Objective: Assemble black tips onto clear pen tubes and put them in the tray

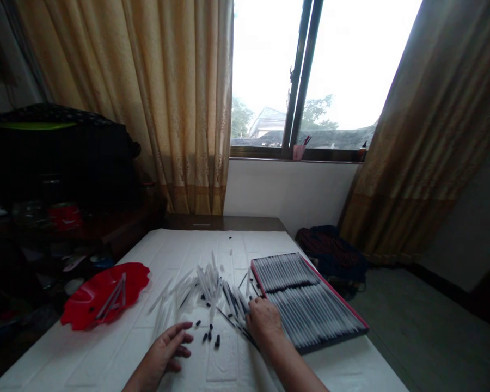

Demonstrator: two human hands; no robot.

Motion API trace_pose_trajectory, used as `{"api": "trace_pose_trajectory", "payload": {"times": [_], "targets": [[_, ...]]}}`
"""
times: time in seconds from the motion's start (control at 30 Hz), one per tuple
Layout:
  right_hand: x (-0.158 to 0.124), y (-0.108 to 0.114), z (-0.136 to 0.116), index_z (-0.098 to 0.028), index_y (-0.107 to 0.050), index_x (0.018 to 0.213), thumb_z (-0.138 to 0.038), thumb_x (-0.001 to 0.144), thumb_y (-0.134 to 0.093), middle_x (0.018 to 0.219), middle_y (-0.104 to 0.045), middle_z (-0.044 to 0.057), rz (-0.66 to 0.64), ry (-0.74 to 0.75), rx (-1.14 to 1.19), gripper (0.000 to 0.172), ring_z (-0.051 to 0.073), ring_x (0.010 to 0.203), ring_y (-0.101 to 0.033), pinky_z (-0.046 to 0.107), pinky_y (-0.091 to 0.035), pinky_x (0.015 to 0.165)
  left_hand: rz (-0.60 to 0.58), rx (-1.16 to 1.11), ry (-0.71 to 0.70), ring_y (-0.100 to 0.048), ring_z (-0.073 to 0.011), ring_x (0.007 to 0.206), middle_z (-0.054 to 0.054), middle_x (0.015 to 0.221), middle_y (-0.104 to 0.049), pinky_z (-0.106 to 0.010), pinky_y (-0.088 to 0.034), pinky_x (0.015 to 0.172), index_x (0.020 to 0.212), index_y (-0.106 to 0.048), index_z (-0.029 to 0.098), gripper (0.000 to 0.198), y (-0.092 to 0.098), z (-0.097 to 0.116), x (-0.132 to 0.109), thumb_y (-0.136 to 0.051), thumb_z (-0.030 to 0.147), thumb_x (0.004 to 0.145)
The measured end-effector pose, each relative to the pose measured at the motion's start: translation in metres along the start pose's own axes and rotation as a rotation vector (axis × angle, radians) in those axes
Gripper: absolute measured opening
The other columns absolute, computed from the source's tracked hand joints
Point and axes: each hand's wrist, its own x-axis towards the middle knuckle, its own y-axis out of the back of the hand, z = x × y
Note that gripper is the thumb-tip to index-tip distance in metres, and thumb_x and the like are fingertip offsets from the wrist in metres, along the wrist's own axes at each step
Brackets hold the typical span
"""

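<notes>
My left hand (167, 351) hovers over the near part of the white table (136, 348), fingers apart and holding nothing. Just right of it lie several small black caps (217, 342). My right hand (263, 318) rests beside the loose dark refills (230, 299), its fingers bent at their near right end; what the fingertips touch is too hidden to make out. A loose pile of clear plastic tubes (208, 280) spreads over the middle. Right of my right hand lies a flat box (310, 305) with two rows of dark-tipped clear tubes.
A red scalloped plate (79, 296) holding a few clear tubes stands at the left of the table. Beyond the table are curtains (188, 109) and a window with a pink cup (298, 152) on its sill. A dark bundle (330, 253) sits off the right edge.
</notes>
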Motion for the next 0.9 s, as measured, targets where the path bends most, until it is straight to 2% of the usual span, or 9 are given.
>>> {"api": "trace_pose_trajectory", "payload": {"times": [0.17,0.37,0.5,0.6,0.7,0.8,0.9], "targets": [[0.001,-0.006,-0.004,-0.014,-0.069,0.086,-0.018,0.076,-0.053,0.091,-0.068,0.013,-0.005,-0.016,0.001,0.019,0.026,0.089,-0.061,0.030,-0.040,0.070,-0.009,0.000,-0.006,-0.060,-0.0130,0.063,-0.002,0.081,-0.063,-0.017,-0.039,0.043,0.098,-0.063,0.023,0.047,0.000,0.002,-0.002,-0.069,0.051,0.061],[-0.002,-0.003,-0.001,-0.014,-0.066,0.085,-0.011,0.081,-0.044,0.086,-0.069,0.012,0.004,-0.052,0.012,0.022,0.022,0.081,-0.064,0.027,-0.039,0.065,-0.023,-0.001,-0.016,-0.061,-0.0135,0.064,-0.003,0.081,-0.063,-0.017,-0.039,0.043,0.099,-0.062,0.022,0.050,0.000,0.002,-0.004,-0.068,0.053,0.061],[-0.010,0.003,0.003,-0.018,-0.064,0.086,-0.016,0.086,-0.042,0.086,-0.067,0.008,0.077,-0.074,0.078,0.023,0.019,0.077,-0.063,0.024,-0.038,0.062,-0.023,0.000,-0.012,-0.061,-0.0136,0.064,-0.003,0.082,-0.064,-0.017,-0.039,0.043,0.100,-0.062,0.022,0.050,0.000,0.002,-0.004,-0.068,0.053,0.061],[-0.024,0.001,0.001,-0.022,-0.065,0.089,-0.021,0.087,-0.041,0.088,-0.067,0.005,0.167,-0.028,0.305,0.023,0.017,0.079,-0.062,0.022,-0.040,0.065,-0.025,0.000,-0.014,-0.061,-0.0140,0.064,-0.003,0.082,-0.064,-0.017,-0.039,0.042,0.099,-0.062,0.022,0.052,0.000,0.001,-0.002,-0.070,0.054,0.059],[-0.040,-0.013,-0.007,-0.021,-0.066,0.092,-0.026,0.086,-0.043,0.088,-0.068,0.006,0.226,0.044,0.662,0.024,0.018,0.081,-0.063,0.023,-0.043,0.070,-0.029,0.023,-0.020,-0.061,-0.0152,0.065,-0.004,0.084,-0.064,-0.018,-0.040,0.042,0.099,-0.062,0.021,0.057,0.000,-0.004,0.004,-0.071,0.056,0.055],[-0.053,-0.031,-0.018,-0.021,-0.068,0.089,-0.036,0.084,-0.049,0.086,-0.069,0.007,0.206,0.046,0.995,0.025,0.020,0.078,-0.064,0.024,-0.046,0.068,-0.043,0.073,-0.048,-0.062,-0.0166,0.068,-0.006,0.094,-0.063,-0.018,-0.040,0.040,0.102,-0.060,0.022,0.063,-0.001,-0.012,0.009,-0.073,0.057,0.050],[-0.058,-0.044,-0.026,-0.021,-0.070,0.087,-0.044,0.078,-0.055,0.083,-0.071,0.007,0.170,0.002,1.174,0.029,0.021,0.076,-0.064,0.026,-0.048,0.066,-0.037,0.159,-0.096,-0.059,-0.0144,0.064,-0.006,0.100,-0.062,-0.017,-0.038,0.037,0.105,-0.060,0.023,0.064,-0.004,-0.021,0.012,-0.073,0.056,0.051]]}}
